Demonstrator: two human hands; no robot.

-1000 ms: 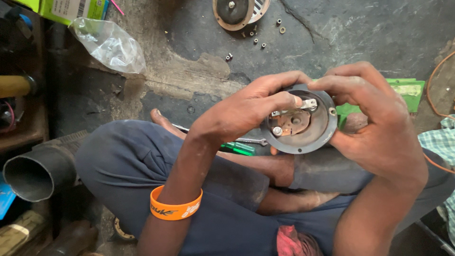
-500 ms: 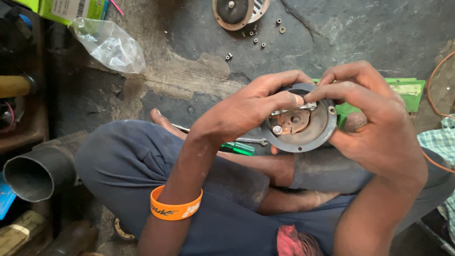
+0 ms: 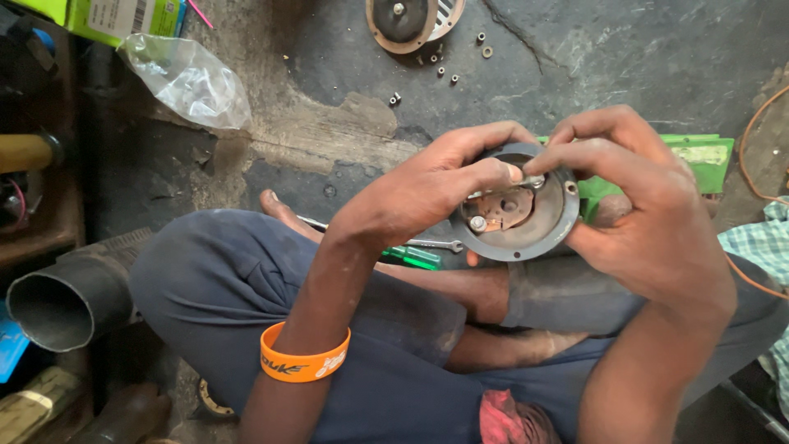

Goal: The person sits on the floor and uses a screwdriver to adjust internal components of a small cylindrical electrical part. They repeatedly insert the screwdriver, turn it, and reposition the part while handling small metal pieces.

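While I sit cross-legged on the floor (image 3: pixel 657 57), my left hand (image 3: pixel 427 193) and right hand (image 3: pixel 649 222) both grip a round grey metal housing (image 3: pixel 516 212) held just above my knees. It is a shallow dish, and inside it sits a coppery plate (image 3: pixel 501 210) with a small bolt head beside it. My left fingertips and right fingertips meet over a small silvery part (image 3: pixel 530 179) at the dish's upper rim; what that part is I cannot make out, since my fingers cover most of it.

Beyond my hands lies a second round dish-like cover (image 3: pixel 411 20), cut off by the top edge, with loose nuts (image 3: pixel 448 70) scattered beside it. Further to my left a clear plastic bag (image 3: pixel 185 78) lies crumpled; its contents are unclear. Under my right hand a green box (image 3: pixel 699 156) is mostly hidden. Beneath my left hand a green-handled screwdriver (image 3: pixel 415 257) and a spanner (image 3: pixel 431 243) peek out. A dark pipe (image 3: pixel 62 300) gapes open, well apart on my left.
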